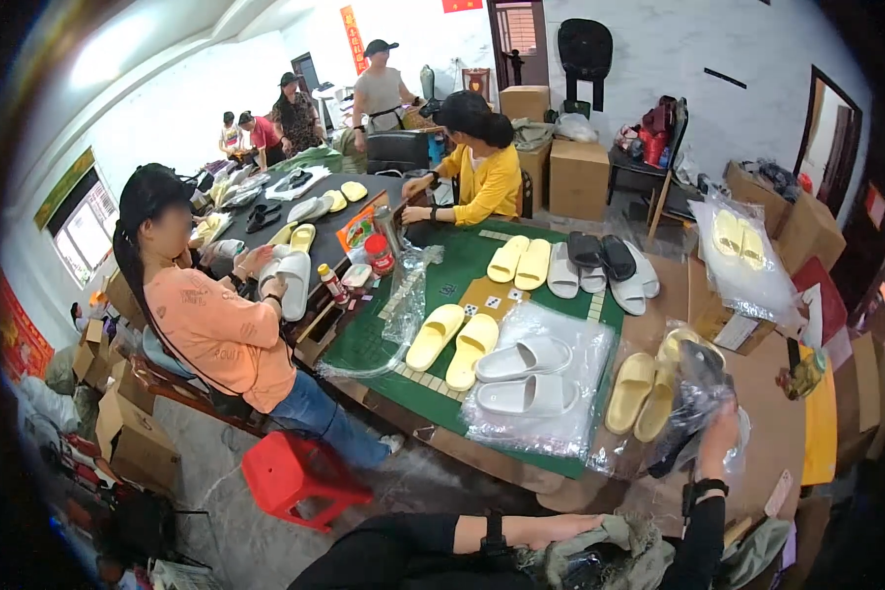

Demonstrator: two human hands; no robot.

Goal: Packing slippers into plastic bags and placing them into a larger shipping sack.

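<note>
At the right side of the table my right hand (723, 433) is closed on a clear plastic bag with dark slippers (696, 379) in it. The bag partly covers a yellow slipper, and its film hides some of my fingertips. Just left of it lies a pair of yellow slippers (642, 395) on plastic. My left hand (565, 531) rests low by my lap with its fingers stretched out, beside a grey-green cloth (610, 551). White slippers (526, 379) lie on a stack of clear bags (570, 339), with another yellow pair (452, 344) to their left.
Yellow, white and black slippers (600, 254) line the far side of the green tabletop (393, 339). A person in orange (226, 334) holds a white slipper (290, 280); another in yellow (487, 187) sits opposite. A red stool (295, 482) stands on the floor. Cartons (578, 177) stand behind.
</note>
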